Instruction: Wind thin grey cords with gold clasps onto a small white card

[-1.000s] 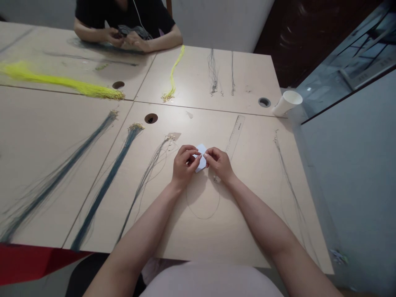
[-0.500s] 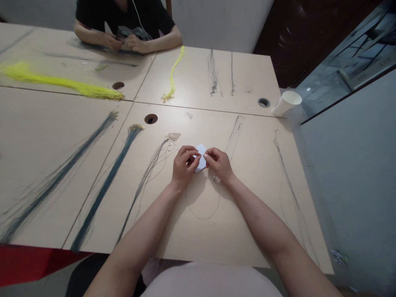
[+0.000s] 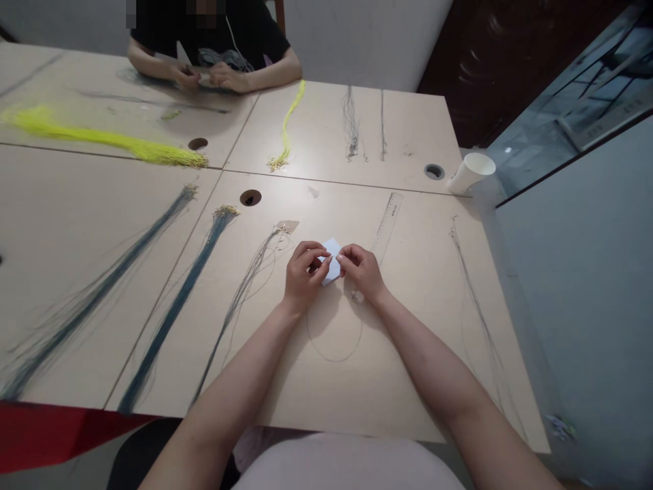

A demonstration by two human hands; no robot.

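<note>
My left hand (image 3: 307,269) and my right hand (image 3: 360,269) meet over a small white piece of paper or card (image 3: 332,246) on the table. Both are closed in a pinch, thumb against finger, their tips almost touching. A thin fishing line (image 3: 334,361) curves below them in a loose loop, one side rising toward each hand. Whatever tiny piece lies between the fingertips is too small to make out. Beside my right wrist is a small clear, crumpled-looking bit (image 3: 357,297). Left of my left hand, a grey bundle of fishing lines (image 3: 245,279) ends in small hooks (image 3: 281,228).
A clear ruler (image 3: 388,221) lies beyond my right hand. Dark blue-green line bundles (image 3: 178,299) with gold hooks stretch left; yellow line bundles (image 3: 112,139) lie farther back. More lines (image 3: 474,292) are at right, near a white cup (image 3: 472,173). Across the table sits a person (image 3: 219,51), hands together.
The view has shifted very slightly. My hands keep the same pinch over the white piece, and the line loop has not visibly moved.
</note>
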